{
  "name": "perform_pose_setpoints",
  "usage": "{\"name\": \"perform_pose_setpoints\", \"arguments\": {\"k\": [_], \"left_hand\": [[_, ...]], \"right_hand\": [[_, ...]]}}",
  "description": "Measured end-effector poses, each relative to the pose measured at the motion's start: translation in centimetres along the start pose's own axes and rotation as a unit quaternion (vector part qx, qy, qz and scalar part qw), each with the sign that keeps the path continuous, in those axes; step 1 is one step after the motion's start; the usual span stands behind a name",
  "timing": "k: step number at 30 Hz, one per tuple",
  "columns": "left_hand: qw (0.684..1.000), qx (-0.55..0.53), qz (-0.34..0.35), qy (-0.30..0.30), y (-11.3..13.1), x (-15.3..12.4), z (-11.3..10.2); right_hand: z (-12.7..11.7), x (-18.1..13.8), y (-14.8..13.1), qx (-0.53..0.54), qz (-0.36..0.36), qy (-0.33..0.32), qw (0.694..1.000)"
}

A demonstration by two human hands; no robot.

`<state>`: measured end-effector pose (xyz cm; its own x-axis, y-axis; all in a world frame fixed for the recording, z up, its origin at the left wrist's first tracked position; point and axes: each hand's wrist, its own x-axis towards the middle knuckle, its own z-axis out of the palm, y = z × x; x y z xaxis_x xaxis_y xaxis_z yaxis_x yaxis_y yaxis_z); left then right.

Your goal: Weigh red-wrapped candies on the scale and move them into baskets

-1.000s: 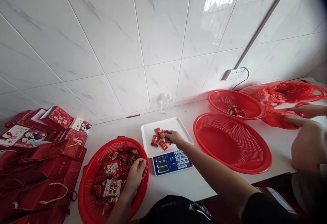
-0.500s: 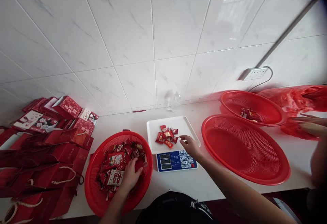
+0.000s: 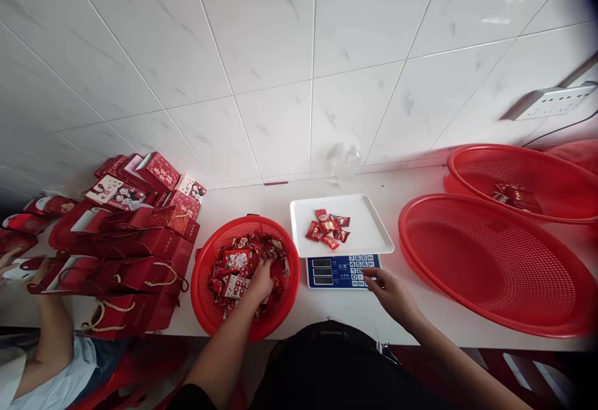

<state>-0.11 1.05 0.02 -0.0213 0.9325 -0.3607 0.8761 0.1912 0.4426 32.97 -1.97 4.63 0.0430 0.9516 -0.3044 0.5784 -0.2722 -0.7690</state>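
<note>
My left hand (image 3: 262, 278) is down in a red plastic basket (image 3: 199, 291) full of wrapped sweets (image 3: 237, 260). Its fingers are drawn together among the wrappers, and whatever they grip is hidden. A white tray (image 3: 369, 235) on a digital scale (image 3: 343, 273) carries a small pile of red-wrapped sweets (image 3: 331, 226). Over the right side of the scale's keypad hovers my right hand (image 3: 390, 291), with its fingers loosely apart and nothing visible in them.
Red gift boxes and bags with rope handles (image 3: 154, 273) are stacked at left, where another person's arm (image 3: 53, 316) reaches in. Two red baskets stand at right: a bare-bottomed one (image 3: 439, 254) and one behind (image 3: 471, 167) holding some packets. A socket strip (image 3: 551, 103) hangs on the wall.
My right hand has drawn back from the tray's edge to the keypad. My left hand's fingers have closed up among the sweets. The view has swung left, bringing another person's arm into sight.
</note>
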Motion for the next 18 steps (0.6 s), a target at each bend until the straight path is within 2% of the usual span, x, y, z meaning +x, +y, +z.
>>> {"name": "perform_pose_setpoints", "arguments": {"k": [5,7,10,14,16,18], "left_hand": [[0.997,0.028,0.005,-0.072,-0.7,-1.0,-1.2],[0.994,0.071,0.007,-0.077,-0.6,-1.6,-1.1],[0.993,0.105,0.011,-0.053,-0.3,-1.9,-0.3],[0.994,0.095,0.014,-0.046,0.1,-1.7,0.3],[0.998,0.052,0.005,-0.026,0.5,-1.5,-0.3],[0.998,-0.042,-0.008,0.044,1.3,-1.3,-1.6]], "right_hand": [[0.1,-0.6,-0.8,-0.004,-0.012,-0.007,1.000],[0.2,-0.8,-1.0,0.001,-0.014,-0.015,1.000],[0.4,-1.0,-1.2,0.010,-0.012,-0.021,1.000],[0.7,-1.0,-1.6,0.025,-0.016,-0.022,0.999],[0.7,-1.0,-1.7,0.031,-0.020,-0.024,0.999],[0.6,-1.1,-1.6,0.036,-0.027,-0.024,0.999]]}}
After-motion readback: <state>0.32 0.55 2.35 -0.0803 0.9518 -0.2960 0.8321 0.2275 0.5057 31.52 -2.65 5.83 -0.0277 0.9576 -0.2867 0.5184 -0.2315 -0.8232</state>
